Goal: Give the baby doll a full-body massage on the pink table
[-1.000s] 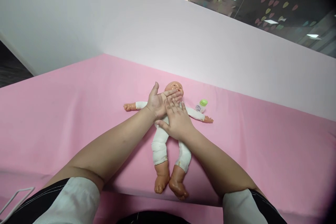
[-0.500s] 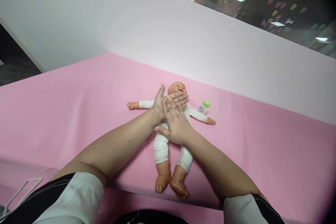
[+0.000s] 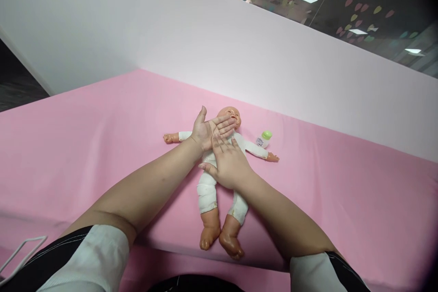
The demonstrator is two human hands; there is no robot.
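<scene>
My left hand [image 3: 214,130] is palm up, fingers stretched to the right and thumb raised, over the chest of a baby doll [image 3: 208,194]. My right hand [image 3: 231,162] is palm down with its fingers spread, its fingertips lying against the left palm. Neither hand holds anything. The doll lies on its back, head away from me, arms out and feet toward me. White wrapping covers its torso, arms and upper legs. My hands hide most of its torso and part of its chin. Beside its arm on the right is a small clear bottle [image 3: 263,139] with a green cap.
A pink padded surface [image 3: 102,146] lies under the doll. Behind it rises a white panel [image 3: 205,45], with dark glass [image 3: 328,4] bearing heart-shaped stickers above. A white wire frame [image 3: 23,255] stands at the lower left.
My right hand has slid back toward the heel of my left palm, so more of the left palm and fingers shows. The whole view has shifted slightly. Doll and bottle stay put.
</scene>
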